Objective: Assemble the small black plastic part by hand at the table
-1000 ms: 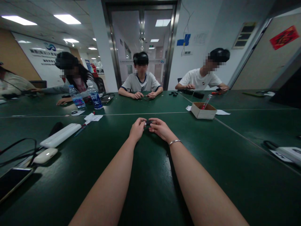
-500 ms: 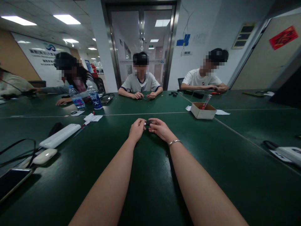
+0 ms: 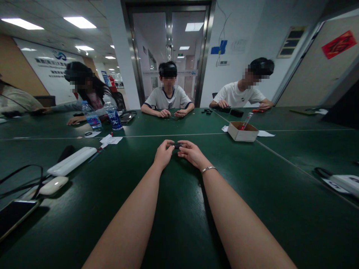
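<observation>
Black and seemingly hard plastic, the small piece (image 3: 177, 146) sat between the person's two hands, low over the green bench (image 3: 179, 201); whether it touched the surface I could not tell. The left grip (image 3: 163, 153) was pinched narrow around one end, and the right grip (image 3: 192, 153) pinched the other. It looked light and stiff, perhaps a little slippery if smooth, and not likely to break under mild pressure. Its two ends seemed the right places to take hold, though both grips stood in the way of seeing its full shape.

Beyond the right grip and off to its right stood an open box (image 3: 242, 136), a clear tube (image 3: 246, 121) leaning in it. Left of the left grip lay paper slips (image 3: 114, 140), with a blue-labelled bottle (image 3: 114, 118) behind them and a long white device (image 3: 72, 161) nearer the person. Straight beyond both grips, well apart, was a co-worker's hand (image 3: 181, 113).
</observation>
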`<state>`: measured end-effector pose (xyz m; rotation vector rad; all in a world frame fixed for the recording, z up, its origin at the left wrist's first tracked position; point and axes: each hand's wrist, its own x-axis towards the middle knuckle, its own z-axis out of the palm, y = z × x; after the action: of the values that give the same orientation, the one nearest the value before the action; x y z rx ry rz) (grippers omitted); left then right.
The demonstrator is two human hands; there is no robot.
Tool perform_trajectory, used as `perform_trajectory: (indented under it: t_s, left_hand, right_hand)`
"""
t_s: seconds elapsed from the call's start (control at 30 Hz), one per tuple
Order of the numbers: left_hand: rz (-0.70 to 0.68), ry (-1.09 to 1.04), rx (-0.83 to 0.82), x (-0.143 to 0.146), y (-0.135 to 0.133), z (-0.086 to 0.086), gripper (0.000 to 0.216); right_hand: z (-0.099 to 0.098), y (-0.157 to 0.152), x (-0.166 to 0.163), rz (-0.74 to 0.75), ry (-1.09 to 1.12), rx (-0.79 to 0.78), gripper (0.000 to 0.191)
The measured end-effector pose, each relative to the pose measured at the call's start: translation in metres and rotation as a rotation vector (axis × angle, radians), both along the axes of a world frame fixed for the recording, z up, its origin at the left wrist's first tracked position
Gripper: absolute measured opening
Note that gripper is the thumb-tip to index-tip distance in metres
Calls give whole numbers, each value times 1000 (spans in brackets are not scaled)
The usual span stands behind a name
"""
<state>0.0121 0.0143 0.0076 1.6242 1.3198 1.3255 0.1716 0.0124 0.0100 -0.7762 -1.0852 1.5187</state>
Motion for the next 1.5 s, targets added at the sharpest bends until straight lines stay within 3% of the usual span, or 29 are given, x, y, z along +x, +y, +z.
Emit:
perform_trajectory:
  t_s: [0.43,1.33,1.5]
  left_hand:
    - [35,13,9,-1,6,-7,27]
    - [-37,-12,-48,0,4,-4,23]
    - [-5,-41,-16,-2,6,-7,24]
  right_hand:
    - [0,1,-1,12,-21,-2,27]
    - [2,-1,-1,20,-33,15,26]
    - [-2,2,-12,-36,-251,72,26]
